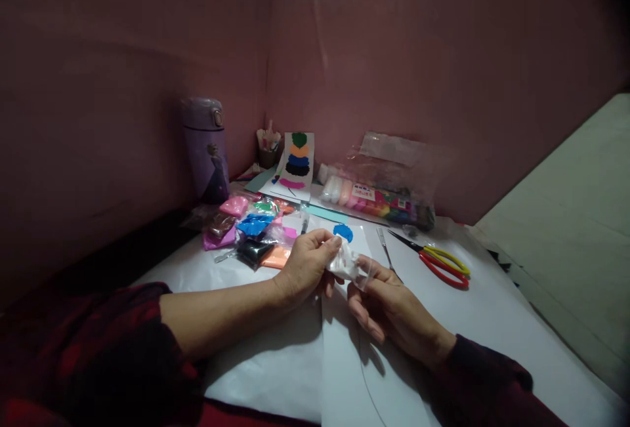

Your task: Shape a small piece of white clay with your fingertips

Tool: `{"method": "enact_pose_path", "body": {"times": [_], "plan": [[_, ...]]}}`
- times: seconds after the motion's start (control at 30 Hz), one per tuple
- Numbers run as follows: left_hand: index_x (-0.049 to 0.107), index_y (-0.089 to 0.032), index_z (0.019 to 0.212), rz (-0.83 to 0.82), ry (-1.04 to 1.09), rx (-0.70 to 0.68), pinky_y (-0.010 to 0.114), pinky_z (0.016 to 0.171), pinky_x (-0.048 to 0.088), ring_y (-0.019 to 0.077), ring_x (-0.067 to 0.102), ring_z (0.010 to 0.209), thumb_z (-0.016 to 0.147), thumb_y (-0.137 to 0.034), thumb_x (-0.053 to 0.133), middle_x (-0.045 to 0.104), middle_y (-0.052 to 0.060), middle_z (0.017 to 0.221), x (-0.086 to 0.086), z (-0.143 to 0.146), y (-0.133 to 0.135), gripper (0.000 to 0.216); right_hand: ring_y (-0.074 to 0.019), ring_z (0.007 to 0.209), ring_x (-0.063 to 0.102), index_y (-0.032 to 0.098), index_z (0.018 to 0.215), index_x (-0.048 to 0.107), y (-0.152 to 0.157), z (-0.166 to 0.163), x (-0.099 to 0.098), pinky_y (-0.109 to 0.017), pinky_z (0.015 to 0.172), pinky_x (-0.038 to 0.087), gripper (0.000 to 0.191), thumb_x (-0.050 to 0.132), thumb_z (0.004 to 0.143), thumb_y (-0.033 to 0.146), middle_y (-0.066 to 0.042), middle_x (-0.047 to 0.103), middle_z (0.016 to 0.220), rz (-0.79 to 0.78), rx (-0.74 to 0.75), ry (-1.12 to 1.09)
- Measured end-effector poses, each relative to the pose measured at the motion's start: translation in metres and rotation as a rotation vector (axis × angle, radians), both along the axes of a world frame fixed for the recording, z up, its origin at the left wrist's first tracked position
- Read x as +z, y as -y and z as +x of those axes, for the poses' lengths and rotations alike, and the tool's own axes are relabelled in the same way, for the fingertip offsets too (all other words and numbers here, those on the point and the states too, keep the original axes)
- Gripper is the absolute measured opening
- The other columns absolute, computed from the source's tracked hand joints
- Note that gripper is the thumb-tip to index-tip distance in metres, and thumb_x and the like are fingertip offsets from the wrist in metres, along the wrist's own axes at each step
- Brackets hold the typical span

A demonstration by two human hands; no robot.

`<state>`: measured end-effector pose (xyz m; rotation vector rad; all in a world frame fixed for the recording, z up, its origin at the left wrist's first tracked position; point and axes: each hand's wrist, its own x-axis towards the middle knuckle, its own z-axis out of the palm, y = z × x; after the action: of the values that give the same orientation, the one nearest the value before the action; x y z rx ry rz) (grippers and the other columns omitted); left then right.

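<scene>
Between my two hands is a small clear packet of white modelling clay [343,263], held above the white paper. My left hand [308,263] pinches its left edge between thumb and fingers. On the other side, my right hand [384,299] grips the clear plastic edge with thumb and forefinger, its lower fingers loosely curled. Just beyond the packet, a flat blue clay patch [343,233] lies on the paper sheet [339,348], partly covered by my left thumb. A curved line runs down that sheet below my hands.
Several coloured clay packets [256,225] are piled at left, near a purple bottle [207,151]. Behind stand a card with coloured patches [298,163] and a bag of clay sticks [377,194]. At right lie a slim metal tool [385,248] and red-and-yellow scissors [438,262].
</scene>
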<state>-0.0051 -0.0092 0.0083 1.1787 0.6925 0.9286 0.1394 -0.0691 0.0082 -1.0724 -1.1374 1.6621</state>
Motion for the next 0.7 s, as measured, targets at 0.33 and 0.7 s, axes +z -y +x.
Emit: {"method": "enact_pose_path", "body": {"times": [0.33,0.7], "plan": [[0.048,-0.018,0.072,0.011,-0.048,0.058,0.015,0.024,0.02,0.0053,0.03,0.022,0.084,-0.046,0.054,0.048,-0.005,0.037,0.0003,-0.0014,-0.0017,0.031,-0.0046,0.026,0.04,0.017,0.092,0.049,0.0009,-0.0011,-0.0024,-0.012,0.029,0.02,0.018,0.048,0.09,0.035,-0.002,0.066,0.053,0.05,-0.047,0.028],[0.047,-0.017,0.069,-0.044,0.029,-0.002,0.014,0.023,0.023,0.0064,0.041,0.028,0.078,-0.046,0.062,0.051,-0.004,0.045,0.0035,0.0001,0.002,0.034,-0.0036,0.026,0.038,0.016,0.106,0.049,0.0012,0.0021,0.0029,-0.011,0.03,0.025,0.021,0.04,0.094,0.03,-0.001,0.064,0.051,0.012,0.17,0.074]]}}
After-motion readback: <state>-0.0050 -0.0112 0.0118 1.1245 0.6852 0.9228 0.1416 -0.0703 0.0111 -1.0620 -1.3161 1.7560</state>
